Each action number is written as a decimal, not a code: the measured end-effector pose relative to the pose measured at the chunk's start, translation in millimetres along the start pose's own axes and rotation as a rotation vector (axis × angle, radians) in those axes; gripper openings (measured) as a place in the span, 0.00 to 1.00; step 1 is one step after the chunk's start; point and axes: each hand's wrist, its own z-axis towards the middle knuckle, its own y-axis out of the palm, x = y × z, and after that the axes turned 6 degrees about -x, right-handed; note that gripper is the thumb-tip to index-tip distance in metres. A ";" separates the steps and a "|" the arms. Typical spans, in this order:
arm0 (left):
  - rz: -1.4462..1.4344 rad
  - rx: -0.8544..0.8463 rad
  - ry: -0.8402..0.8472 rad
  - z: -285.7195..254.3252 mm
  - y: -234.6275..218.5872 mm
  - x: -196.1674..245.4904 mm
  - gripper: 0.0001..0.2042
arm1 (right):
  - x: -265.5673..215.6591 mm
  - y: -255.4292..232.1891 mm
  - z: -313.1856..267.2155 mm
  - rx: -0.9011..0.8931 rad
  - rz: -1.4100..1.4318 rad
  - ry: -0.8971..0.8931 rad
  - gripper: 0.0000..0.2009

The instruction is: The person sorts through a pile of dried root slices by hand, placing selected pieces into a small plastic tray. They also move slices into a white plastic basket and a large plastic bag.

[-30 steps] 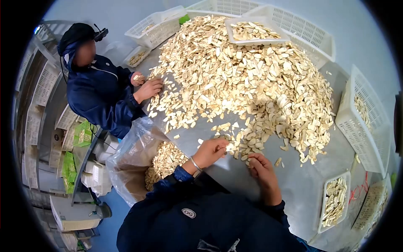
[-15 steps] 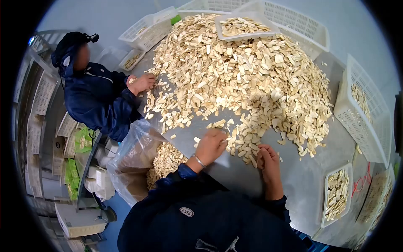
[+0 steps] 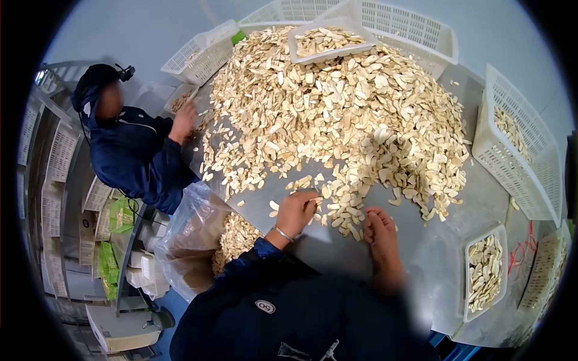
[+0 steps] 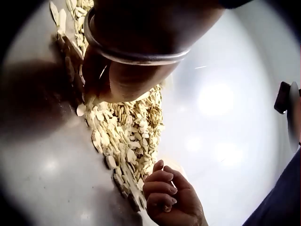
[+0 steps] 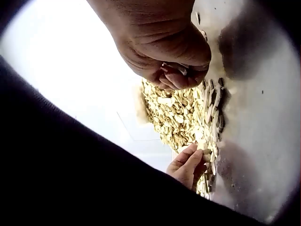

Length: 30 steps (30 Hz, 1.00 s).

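Observation:
A large heap of pale dried slices (image 3: 337, 114) covers much of the metal table, its near edge thinning out in front of me. At this edge my left hand (image 3: 295, 215), with a bracelet at the wrist, pinches a pale slice (image 5: 203, 147) between thumb and fingertips, as the right wrist view shows. My right hand (image 3: 382, 237) is close beside the near right edge of these slices, its fingers curled in toward the palm. In the left wrist view no slice shows between the fingers of the right hand (image 4: 171, 195).
Below left, a plastic-lined box (image 3: 195, 231) holds more slices. White perforated baskets (image 3: 518, 162) ring the heap, with one shallow tray (image 3: 334, 55) on top and another tray (image 3: 468, 283) at right. Another person (image 3: 129, 144) works at the table's left side, beside shelving (image 3: 57, 204).
The head view has shifted, so the table sits a little further left. My hands stay at the heap's near edge, the right slightly further from the slices. The other person's hand has risen toward a small tray.

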 end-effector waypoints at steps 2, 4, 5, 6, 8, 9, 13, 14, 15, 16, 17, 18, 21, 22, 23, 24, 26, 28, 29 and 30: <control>-0.065 -0.037 -0.104 -0.3 -4.4 3.8 0.09 | 5.7 -3.4 1.7 -0.069 -0.037 0.006 0.07; -0.158 -0.040 -0.113 0.5 -2.8 2.5 0.10 | 9.7 -1.6 1.3 -0.113 -0.066 0.026 0.07; -0.261 -0.049 -0.134 0.0 2.0 -1.0 0.11 | 11.1 1.1 0.5 -0.134 -0.081 0.036 0.08; -0.364 -0.058 -0.156 -0.7 9.1 -5.2 0.12 | 11.5 4.3 -0.2 -0.138 -0.104 0.042 0.08; -0.513 -0.115 -0.147 -1.5 15.3 -5.2 0.15 | 10.0 12.7 -1.5 -0.143 -0.154 0.053 0.09; -0.559 -0.166 -0.118 -2.4 16.3 -1.6 0.16 | 8.2 17.4 -2.6 -0.129 -0.174 0.041 0.10; -0.593 -0.350 -0.003 -3.3 3.8 38.4 0.16 | 7.2 20.3 -4.1 -0.111 -0.271 0.004 0.11; -0.587 -0.364 0.058 -3.0 5.0 41.3 0.16 | 9.7 17.7 -2.4 -0.122 -0.301 -0.009 0.11; -0.609 -0.325 0.015 -3.8 10.4 38.5 0.12 | 13.4 12.7 -0.4 -0.111 -0.277 -0.012 0.10; -0.454 -0.292 0.066 -3.9 9.8 38.7 0.11 | 17.1 5.9 2.4 -0.100 -0.252 -0.016 0.10; -0.298 -0.258 0.119 -3.2 8.3 38.7 0.10 | 15.1 3.9 3.3 -0.089 -0.227 -0.023 0.09; -0.143 -0.223 0.171 -2.6 7.6 39.0 0.08 | 12.6 1.6 2.8 -0.100 -0.087 -0.023 0.09; 0.100 -0.218 0.219 -15.8 19.2 45.0 0.07 | 2.3 3.4 -0.1 -0.061 0.209 -0.010 0.08; 0.102 -0.199 0.232 -18.0 21.7 46.2 0.07 | 0.0 7.8 -0.6 0.002 0.223 0.002 0.08; 0.104 -0.181 0.246 -19.4 23.4 47.8 0.07 | -1.2 10.0 -0.3 0.066 0.238 0.014 0.09; 0.105 -0.164 0.259 -20.4 24.3 48.5 0.07 | -1.5 8.7 -0.2 0.019 0.194 0.015 0.08; 0.168 -0.169 0.266 -21.2 24.0 47.6 0.08 | -1.3 4.5 -2.5 -0.069 0.106 0.020 0.07; 0.172 -0.171 0.248 -22.5 23.3 44.5 0.09 | -3.7 5.3 -2.9 -0.057 0.120 0.047 0.07; 0.147 -0.174 0.230 -22.4 23.3 40.2 0.10 | -4.7 5.6 -2.6 -0.053 0.128 0.058 0.07; 0.122 -0.176 0.212 -21.8 23.0 36.6 0.11 | -3.9 4.4 -2.0 -0.058 0.105 0.051 0.07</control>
